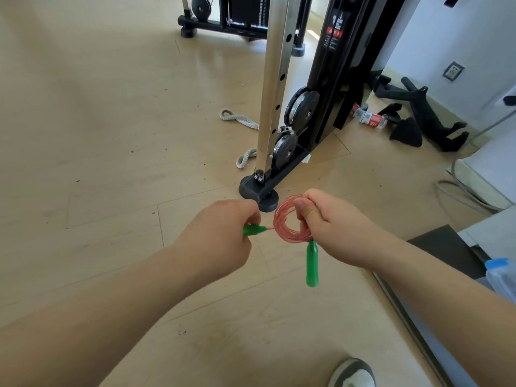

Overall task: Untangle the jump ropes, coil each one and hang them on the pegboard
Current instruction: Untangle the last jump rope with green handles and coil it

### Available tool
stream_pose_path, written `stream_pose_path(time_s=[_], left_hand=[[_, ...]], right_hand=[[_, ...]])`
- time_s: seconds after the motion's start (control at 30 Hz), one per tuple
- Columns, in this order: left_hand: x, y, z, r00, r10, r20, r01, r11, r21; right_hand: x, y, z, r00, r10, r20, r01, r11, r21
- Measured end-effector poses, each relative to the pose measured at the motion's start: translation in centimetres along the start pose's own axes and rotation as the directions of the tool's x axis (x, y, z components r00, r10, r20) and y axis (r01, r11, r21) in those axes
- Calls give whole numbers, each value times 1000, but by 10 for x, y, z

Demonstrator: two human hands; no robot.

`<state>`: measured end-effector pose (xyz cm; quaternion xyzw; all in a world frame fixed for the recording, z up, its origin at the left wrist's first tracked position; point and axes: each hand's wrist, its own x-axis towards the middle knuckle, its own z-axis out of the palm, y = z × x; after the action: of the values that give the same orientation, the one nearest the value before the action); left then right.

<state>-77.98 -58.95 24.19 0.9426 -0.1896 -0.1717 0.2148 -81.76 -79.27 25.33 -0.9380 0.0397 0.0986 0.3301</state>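
Observation:
A red jump rope (282, 233) is wound into a small tight coil in front of me. My right hand (332, 224) grips the coil's right side, thumb pressed over the strands. One green handle (312, 265) dangles straight down below that hand. My left hand (223, 233) is closed around the other green handle (252, 229), whose tip points right toward the coil, joined to it by a short stretch of rope. No pegboard is in view.
A cable machine's steel post (275, 88) and black frame with pulleys (303, 106) stand just beyond my hands, its foot (255, 191) close to the coil. A white braided rope (240, 118) lies behind it. Black attachments (424, 115), a crushed bottle (368, 117), my shoe (353, 372).

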Motion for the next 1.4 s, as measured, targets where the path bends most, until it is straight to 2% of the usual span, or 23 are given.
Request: stream_pose_path(time_s=[0.07,0.13,0.2,0.27,0.37,0.5,0.6,0.77,0.87,0.97,1.07,1.27,1.4], left_hand=[[-3,7,8,999,0,43,9,976,-219],[-3,13,11,999,-21,43,39,875,-482],[-1,18,12,998,-58,31,64,765,-641],[0,19,10,998,-51,24,53,715,-697],[9,16,9,999,0,52,37,711,-702],[27,8,7,983,25,183,136,572,-809],[39,3,7,970,47,237,177,527,-831],[81,25,-7,954,93,284,181,577,-796],[99,58,-29,955,111,274,147,626,-766],[103,105,-61,959,108,264,128,663,-737],[96,164,-105,949,160,271,88,692,-717],[66,296,-221,928,277,249,-35,730,-683],[48,375,-293,933,313,176,-122,737,-665]], right_hand=[[-2,-1,3,999,9,43,-10,1000,28],[-2,-1,8,997,1,72,-4,999,49],[-1,1,12,996,-16,93,9,997,73],[0,-2,12,993,-44,108,30,992,122],[6,3,9,991,-58,121,35,982,184],[21,19,-4,982,-26,188,-40,941,336],[34,33,-11,968,10,251,-117,903,414],[60,56,-26,985,48,164,-123,866,485],[52,57,-50,984,167,58,-166,767,620],[28,40,-87,943,329,-42,-197,658,727],[0,19,-152,924,371,-90,-180,630,755],[-52,-31,-324,949,307,-72,-126,578,806],[-79,-68,-425,957,273,-99,-38,457,888]])
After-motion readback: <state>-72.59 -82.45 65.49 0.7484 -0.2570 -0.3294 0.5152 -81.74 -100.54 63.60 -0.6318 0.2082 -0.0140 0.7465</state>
